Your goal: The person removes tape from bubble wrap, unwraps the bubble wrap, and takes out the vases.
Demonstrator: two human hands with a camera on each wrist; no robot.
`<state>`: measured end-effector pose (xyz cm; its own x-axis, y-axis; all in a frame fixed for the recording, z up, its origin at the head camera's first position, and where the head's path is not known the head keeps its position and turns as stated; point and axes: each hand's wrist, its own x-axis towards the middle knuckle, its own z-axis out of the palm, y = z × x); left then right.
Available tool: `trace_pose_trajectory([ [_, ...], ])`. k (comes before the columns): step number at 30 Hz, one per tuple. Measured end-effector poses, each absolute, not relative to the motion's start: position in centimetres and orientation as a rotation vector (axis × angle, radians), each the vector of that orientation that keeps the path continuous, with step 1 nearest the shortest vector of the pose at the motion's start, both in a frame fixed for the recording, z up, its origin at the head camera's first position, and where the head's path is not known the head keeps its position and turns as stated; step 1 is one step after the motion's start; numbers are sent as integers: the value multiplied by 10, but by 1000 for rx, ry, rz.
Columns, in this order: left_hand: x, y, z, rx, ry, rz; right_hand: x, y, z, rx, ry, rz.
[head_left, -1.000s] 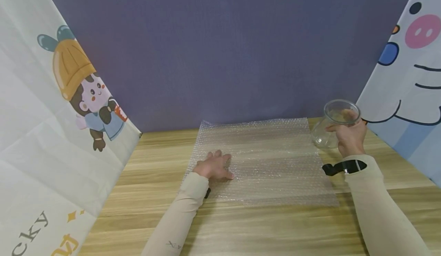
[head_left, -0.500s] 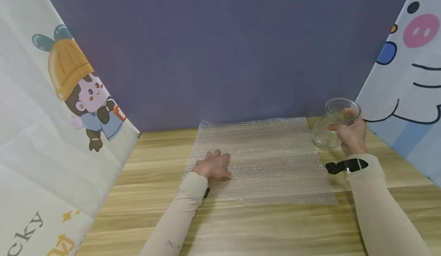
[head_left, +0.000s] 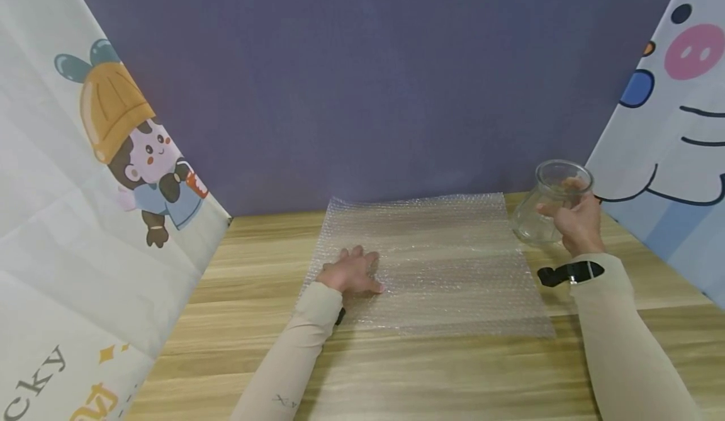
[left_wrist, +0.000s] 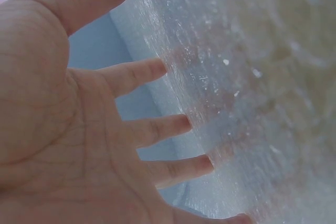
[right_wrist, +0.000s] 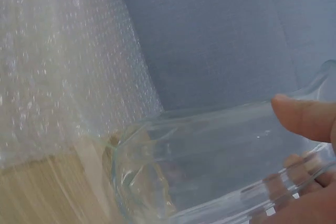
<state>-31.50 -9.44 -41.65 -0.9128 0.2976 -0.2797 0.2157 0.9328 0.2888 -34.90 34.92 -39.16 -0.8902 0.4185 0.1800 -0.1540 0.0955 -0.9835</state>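
A sheet of clear bubble wrap (head_left: pixel 442 263) lies spread on the wooden table. My left hand (head_left: pixel 352 272) rests on its left part, fingers spread and fairly straight; in the left wrist view the fingertips (left_wrist: pixel 181 123) touch the wrap. At the sheet's right edge, toward the back, is a clear glass vase (head_left: pixel 535 216) with a wide round rim. My right hand (head_left: pixel 579 223) grips it around the neck, thumb on the near side and the other fingers behind the glass. The right wrist view shows the vase's body (right_wrist: pixel 210 156) and its base beside the wrap.
A dark blue-purple panel (head_left: pixel 362 81) stands along the table's back edge. White sheets with cartoon prints border the left side (head_left: pixel 51 188) and right side (head_left: pixel 680 157). Bare wood tabletop (head_left: pixel 442 377) runs in front of the wrap.
Over the last second my right hand and the vase's rim shift very slightly, the hand a touch to the right. The left hand and bubble wrap stay in place.
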Motion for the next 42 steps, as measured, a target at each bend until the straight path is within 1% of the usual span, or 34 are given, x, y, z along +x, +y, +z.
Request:
trace_pose_trajectory([
  [18, -314, -93, -417, 381, 2756, 382, -359, 356, -402, -319, -2147, 1618],
  [24, -314, -93, -418, 372, 2760, 373, -361, 358, -405, -294, -2182, 1564],
  [34, -314, -91, -417, 382, 2760, 375, -361, 363, -410, -255, -2206, 1543],
  [42, -315, -93, -418, 372, 2747, 377, -364, 358, -414, -240, -2165, 1560],
])
